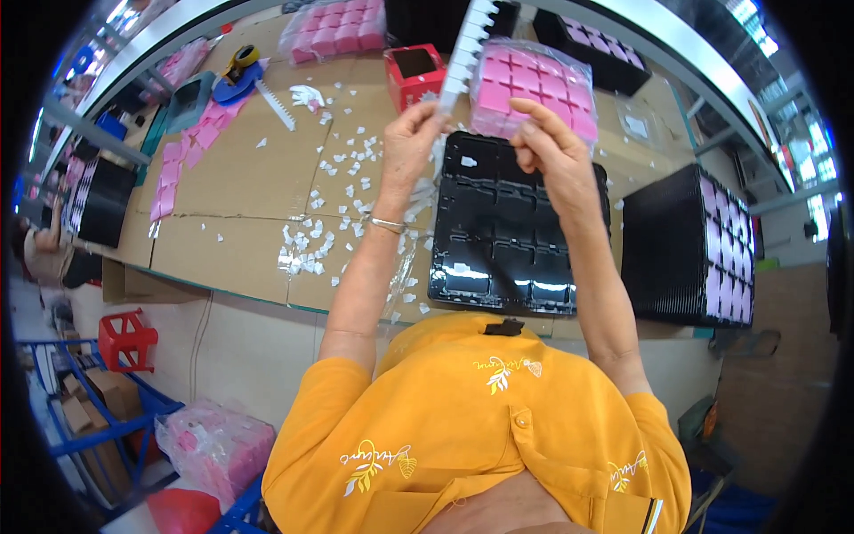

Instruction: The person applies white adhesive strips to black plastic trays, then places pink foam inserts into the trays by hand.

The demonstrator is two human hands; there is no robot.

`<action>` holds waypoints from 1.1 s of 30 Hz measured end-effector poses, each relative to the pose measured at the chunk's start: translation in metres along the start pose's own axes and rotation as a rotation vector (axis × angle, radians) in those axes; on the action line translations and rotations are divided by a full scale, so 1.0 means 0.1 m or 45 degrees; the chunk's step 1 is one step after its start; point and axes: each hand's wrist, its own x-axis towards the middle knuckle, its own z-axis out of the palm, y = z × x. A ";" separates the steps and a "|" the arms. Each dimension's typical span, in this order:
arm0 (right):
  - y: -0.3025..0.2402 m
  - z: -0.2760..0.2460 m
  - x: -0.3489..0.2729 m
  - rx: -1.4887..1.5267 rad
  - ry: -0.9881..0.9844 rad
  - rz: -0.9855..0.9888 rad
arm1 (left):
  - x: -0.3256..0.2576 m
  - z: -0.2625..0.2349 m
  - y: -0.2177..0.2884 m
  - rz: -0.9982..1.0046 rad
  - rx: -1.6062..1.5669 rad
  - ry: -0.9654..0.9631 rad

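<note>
Two bare hands are raised above the cardboard-covered workbench [240, 191], working on a clear plastic bag of pink square foam blocks [534, 84]. The right hand [551, 147] pinches the bag's near edge, fingers curled closed on the film. The left hand [411, 138] is closed around a white notched plastic strip [467, 44] that stands up beside the bag's left edge; a thin bracelet sits on that wrist.

Directly beneath the hands lies a black moulded plastic tray with square compartments [516, 236], a few white scraps resting in its pockets. Small white paper scraps [342, 191] are scattered across the bench to the left of the tray. A small red open box [414, 76] stands just left of the bag. To the right, a tall stack of black trays holding pink blocks [694, 245] leans on its side. Farther left, loose pink foam squares [187, 151] trail across the cardboard near a blue-and-yellow tape dispenser [238, 76].
</note>
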 end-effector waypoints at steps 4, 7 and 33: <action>-0.05 -0.65 -0.63 -0.370 0.149 -0.186 | 0.07 -0.29 -0.18 0.145 0.060 0.032; 0.03 -1.30 -1.21 -0.958 0.182 -0.204 | 0.10 -0.48 -0.28 0.090 0.020 0.015; 0.72 -1.59 -2.41 -2.102 0.078 0.237 | -0.69 0.60 -0.40 0.573 0.866 -0.436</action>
